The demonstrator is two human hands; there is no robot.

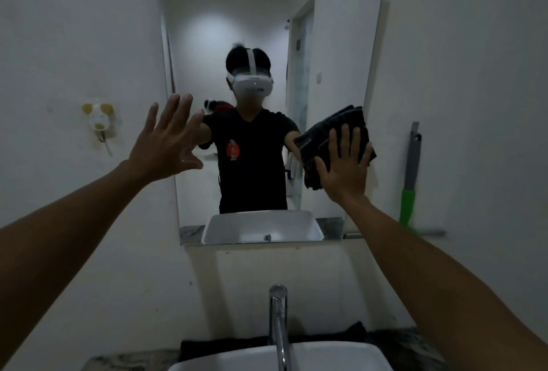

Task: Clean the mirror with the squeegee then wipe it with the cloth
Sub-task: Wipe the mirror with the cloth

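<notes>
The wall mirror (267, 29) hangs above the sink and reflects a person in a headset. My right hand (345, 166) presses a folded dark cloth (326, 136) flat against the mirror's lower right part, fingers straight. My left hand (166, 142) is spread with straight fingers at the mirror's left edge, holding nothing. The squeegee (410, 180), grey with a green handle, stands upright against the wall to the right of the mirror, its blade down on a small ledge.
A white basin (207, 363) with a chrome tap (278, 320) sits below me on a mottled stone counter. A dark cloth (350, 333) lies behind the basin. A small yellow-and-white holder (99, 120) is fixed to the left wall.
</notes>
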